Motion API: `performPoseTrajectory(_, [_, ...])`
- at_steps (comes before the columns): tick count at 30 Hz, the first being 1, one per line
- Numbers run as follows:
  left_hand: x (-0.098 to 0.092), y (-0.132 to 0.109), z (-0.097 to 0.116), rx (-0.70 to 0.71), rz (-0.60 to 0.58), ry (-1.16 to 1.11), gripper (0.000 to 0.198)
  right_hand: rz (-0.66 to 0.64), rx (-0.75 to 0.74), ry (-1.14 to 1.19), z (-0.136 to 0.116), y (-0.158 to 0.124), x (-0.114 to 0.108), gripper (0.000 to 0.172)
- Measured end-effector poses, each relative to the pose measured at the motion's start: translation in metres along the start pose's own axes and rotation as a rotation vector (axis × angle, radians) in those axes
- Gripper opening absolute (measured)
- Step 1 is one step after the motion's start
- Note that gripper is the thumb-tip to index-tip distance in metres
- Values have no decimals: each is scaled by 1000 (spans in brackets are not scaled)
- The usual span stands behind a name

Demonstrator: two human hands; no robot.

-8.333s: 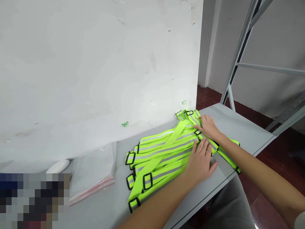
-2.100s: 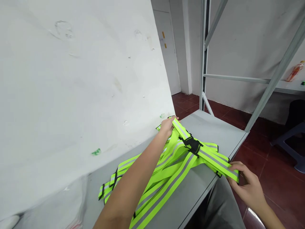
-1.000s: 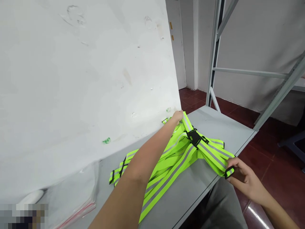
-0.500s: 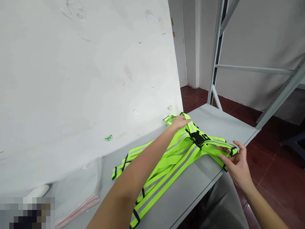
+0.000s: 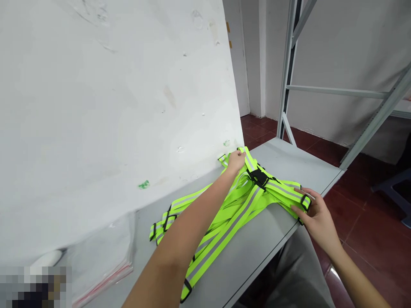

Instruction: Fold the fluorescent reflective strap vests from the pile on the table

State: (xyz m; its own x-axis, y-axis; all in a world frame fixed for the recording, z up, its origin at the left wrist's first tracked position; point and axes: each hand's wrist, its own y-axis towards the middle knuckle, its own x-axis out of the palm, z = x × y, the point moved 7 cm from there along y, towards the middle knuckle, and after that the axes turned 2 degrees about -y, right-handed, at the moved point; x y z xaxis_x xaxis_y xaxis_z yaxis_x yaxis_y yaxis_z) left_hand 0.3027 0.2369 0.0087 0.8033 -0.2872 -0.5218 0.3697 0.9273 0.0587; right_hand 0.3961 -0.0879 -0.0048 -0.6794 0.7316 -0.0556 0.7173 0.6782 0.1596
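A pile of neon yellow-green reflective strap vests (image 5: 231, 222) with grey stripes lies on the grey table. Closed around a strap at the far end of the pile is my left hand (image 5: 236, 161). My right hand (image 5: 321, 220) grips strap ends near the front edge, thumb in front and fingers partly hidden behind them. Beside its fingers sits a black slider (image 5: 305, 202). Between my hands a black side-release buckle (image 5: 258, 177) lies on the crossing straps. My left forearm covers part of the pile.
Clear plastic bags (image 5: 102, 261) with red edges lie at the left, with a white rounded object (image 5: 48, 259) beside them. A white wall panel (image 5: 128, 107) borders the table's back. A metal shelf frame (image 5: 289, 68) rises at the far right end, and a dark blue stool (image 5: 393, 192) stands beyond.
My left hand has drawn the strap straighter and slightly up and left. The buckle has shifted a little left, and my right hand stays at the strap ends.
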Motion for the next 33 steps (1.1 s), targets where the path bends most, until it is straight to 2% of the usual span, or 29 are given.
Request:
performPoseTrajectory(4, [-1,6,-2,16,39,54,29,-45,25,-14,3,0,1,54])
performPoseTrajectory(10, [1,5,2,49,40,146,25,-43,-25,-276,4,-4,2,47])
performPoseTrajectory(14, [3,5,2,54,26,187,20,-47,-140,-492,0,-6,1,48])
performPoseTrajectory(18, [0,8,6,42,17,210,8,-132,-313,-636,-11,-9,5,47])
performPoseTrajectory(20, [-4,0,12,32,21,225,19,-185,-398,-668,-17,-10,7,42])
performPoseTrajectory(23, [-12,-37,31,136,73,284,54,-227,-468,-677,-21,-8,9,39])
performPoseTrajectory(24, [-12,-57,45,297,86,347,58,-229,-477,-671,-22,-6,9,40])
performPoseTrajectory(25, [-8,-82,56,475,49,393,55,-227,-481,-664,-22,-5,9,42])
performPoseTrajectory(27, [11,-133,62,759,-185,493,50,-217,-482,-649,-21,-2,9,42])
performPoseTrajectory(28, [21,-155,58,845,-310,552,53,-205,-481,-646,-21,0,8,40])
performPoseTrajectory(30, [32,-182,44,899,-444,651,62,-169,-485,-647,-22,1,6,36])
performPoseTrajectory(33, [40,-185,24,866,-461,721,67,-109,-539,-646,-27,-2,3,30])
